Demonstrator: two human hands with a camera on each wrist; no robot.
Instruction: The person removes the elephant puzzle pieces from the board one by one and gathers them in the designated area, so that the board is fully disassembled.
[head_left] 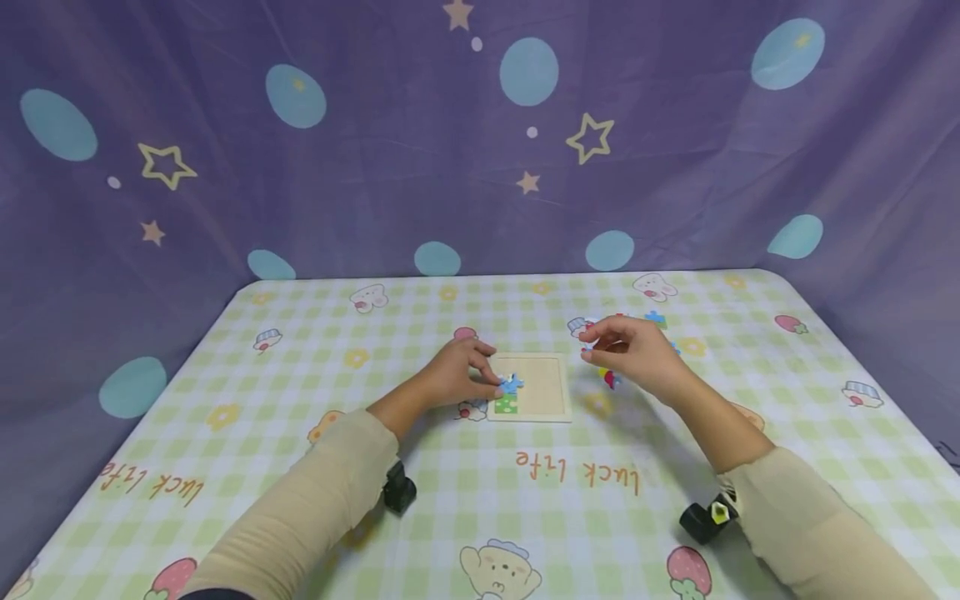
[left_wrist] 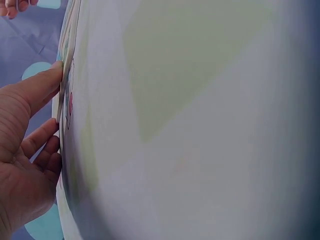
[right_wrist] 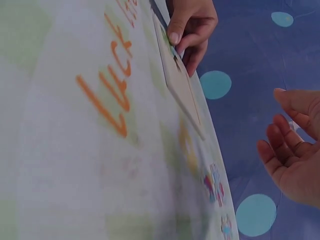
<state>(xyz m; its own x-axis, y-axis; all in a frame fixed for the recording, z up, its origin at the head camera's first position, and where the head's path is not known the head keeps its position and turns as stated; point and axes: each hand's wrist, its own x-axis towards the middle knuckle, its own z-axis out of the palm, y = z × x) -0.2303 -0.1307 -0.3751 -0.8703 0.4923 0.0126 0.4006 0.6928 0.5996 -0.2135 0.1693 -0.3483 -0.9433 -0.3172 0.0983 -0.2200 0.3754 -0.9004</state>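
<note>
My left hand (head_left: 457, 371) is at the left side of a shallow wooden puzzle tray (head_left: 546, 385). Its thumb and a finger hold a blue puzzle piece (head_left: 513, 383) at the tray's left edge. Just below it, a green puzzle piece with white spots (head_left: 506, 405) lies in the tray's lower left corner. To the right of the tray, my right hand (head_left: 637, 354) hovers over the table, fingers bent, thumb apart from the fingertips. No piece shows clearly between them in the right wrist view. The left hand's fingers partly cover the blue piece.
Loose puzzle pieces lie beyond and beneath the right hand, among them a blue one (head_left: 656, 318) and a red and yellow one (head_left: 609, 378). A checked, printed cloth (head_left: 420, 517) covers the table. Behind it hangs a purple curtain (head_left: 390, 183).
</note>
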